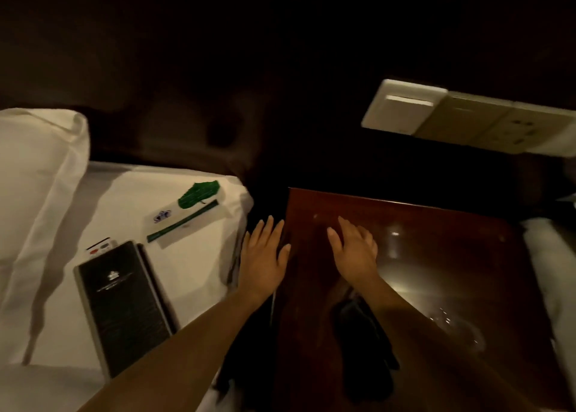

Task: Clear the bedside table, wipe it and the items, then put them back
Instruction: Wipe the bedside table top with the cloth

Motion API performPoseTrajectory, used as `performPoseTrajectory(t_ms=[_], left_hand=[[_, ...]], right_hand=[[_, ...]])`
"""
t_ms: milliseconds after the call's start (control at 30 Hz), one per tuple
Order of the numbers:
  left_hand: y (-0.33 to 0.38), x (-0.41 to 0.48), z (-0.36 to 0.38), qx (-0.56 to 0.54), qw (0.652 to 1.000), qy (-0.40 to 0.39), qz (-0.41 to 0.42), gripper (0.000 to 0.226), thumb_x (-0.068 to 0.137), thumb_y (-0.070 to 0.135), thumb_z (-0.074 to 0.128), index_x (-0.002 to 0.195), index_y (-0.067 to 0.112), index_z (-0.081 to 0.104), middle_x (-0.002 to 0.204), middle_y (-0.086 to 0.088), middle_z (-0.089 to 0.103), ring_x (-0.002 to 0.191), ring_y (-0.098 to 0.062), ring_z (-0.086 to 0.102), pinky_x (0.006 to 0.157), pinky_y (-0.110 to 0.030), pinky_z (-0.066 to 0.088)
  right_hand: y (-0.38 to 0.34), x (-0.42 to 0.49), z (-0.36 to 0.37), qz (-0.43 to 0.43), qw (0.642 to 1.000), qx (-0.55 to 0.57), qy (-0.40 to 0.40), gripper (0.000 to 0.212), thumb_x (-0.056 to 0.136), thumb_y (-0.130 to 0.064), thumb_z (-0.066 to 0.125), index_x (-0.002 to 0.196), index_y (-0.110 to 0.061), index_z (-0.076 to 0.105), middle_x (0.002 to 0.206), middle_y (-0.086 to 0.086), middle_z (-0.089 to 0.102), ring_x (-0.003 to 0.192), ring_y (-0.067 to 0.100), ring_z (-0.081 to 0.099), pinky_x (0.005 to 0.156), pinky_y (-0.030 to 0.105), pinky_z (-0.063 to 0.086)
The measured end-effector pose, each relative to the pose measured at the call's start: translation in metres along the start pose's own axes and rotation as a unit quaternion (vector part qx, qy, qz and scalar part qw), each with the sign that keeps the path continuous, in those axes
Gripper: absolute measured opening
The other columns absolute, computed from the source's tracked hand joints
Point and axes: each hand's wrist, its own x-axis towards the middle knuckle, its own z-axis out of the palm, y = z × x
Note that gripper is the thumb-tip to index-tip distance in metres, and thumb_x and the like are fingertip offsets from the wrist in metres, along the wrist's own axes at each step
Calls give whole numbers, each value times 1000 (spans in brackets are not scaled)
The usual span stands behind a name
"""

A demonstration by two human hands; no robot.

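Head view, dim room. Bedside table [436,256], dark glossy wood, sits right of centre with its top nearly bare. A dark cloth [364,346] lies on the near part, under the right forearm. A clear glass ashtray or dish [458,330], hard to tell which, sits near the front right.

Left hand [265,256] hovers flat at the table's left edge, fingers spread apart, holding nothing. Right hand [355,249] is over the tabletop, palm down, fingers loosely apart and slightly curled, also empty. Cannot tell if either palm actually touches the wood.

Cleared items lie on the white bed sheet [124,199], left of the table. A black leather-look folder [124,305] is nearest. A remote control [99,248] is partly tucked under the folder's far end. A white card with green stripe [184,221] lies further back. A green leaf-shaped card [198,195] rests on the striped card's far end. Pillow [34,175] at far left. Wall switch panel [461,118] above the table.

Judgement: clearing looks mostly done, wiping comes next.

- Cloth: soft and limp; bunch it from the top with one hand.
- Folder: stiff, light and flat; pinch a long edge or slide fingers under.
- Cards: thin and flimsy, likely to bend; lift by an edge.
- Glass piece: probably heavy, slick and breakable; grip the rim with the whole hand.
- Tabletop: polished, so things may slide.
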Motion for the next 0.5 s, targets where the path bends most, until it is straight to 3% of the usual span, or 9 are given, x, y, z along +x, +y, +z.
performPoseTrajectory(t_ms=[167, 267, 333, 500], left_hand=[[39, -17, 49, 34, 996, -59, 52, 55, 97, 48, 25, 149, 33, 12, 161, 5, 8, 149, -14, -2, 121, -41, -1], [57, -13, 75, 54, 993, -73, 72, 55, 97, 48, 25, 148, 35, 10, 161, 6, 8, 148, -14, -4, 120, -45, -4], [65, -1, 88, 76, 992, -56, 85, 54, 97, 47, 28, 148, 35, 13, 160, 5, 11, 149, -15, 0, 118, -46, -5], [96, 50, 121, 140, 976, -41, 161, 55, 96, 48, 27, 148, 33, 18, 160, 2, 15, 149, -18, 4, 117, -48, -6]], right_hand=[[78, -56, -15, 11, 998, -47, 29, 52, 97, -40, 36, 144, -19, 30, 155, 3, 29, 145, 27, 15, 118, 42, 14], [101, -103, 0, -54, 993, -90, 52, 54, 91, -35, 53, 138, -10, 43, 147, 13, 42, 137, 34, 36, 114, 48, 29], [105, -128, 17, -108, 986, -125, 37, 56, 87, -40, 49, 135, -12, 47, 144, 13, 47, 133, 32, 44, 114, 45, 27], [112, -133, 45, -156, 980, -122, 16, 64, 81, -36, 52, 141, -21, 37, 149, 13, 39, 138, 26, 37, 112, 50, 29]])
